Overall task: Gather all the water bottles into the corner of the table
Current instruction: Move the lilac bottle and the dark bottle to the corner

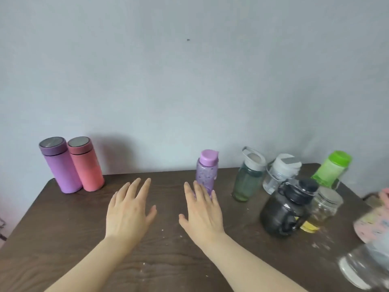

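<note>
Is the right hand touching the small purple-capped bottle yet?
Cannot tell. In the head view the right hand overlaps the lower part of the purple-capped bottle, fingers spread, but contact or gap is hidden behind the hand.

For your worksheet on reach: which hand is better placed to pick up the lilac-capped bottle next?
Right. The right hand is open with fingertips right at the lilac-capped bottle; the left hand is farther from it.

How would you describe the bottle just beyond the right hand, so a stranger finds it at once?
Look at the back edge of the dark wooden table, near its middle. There a small bottle stands alone behind the right hand. Unlike the plain flasks further left, it has a speckled see-through body and lilac cap.
</note>
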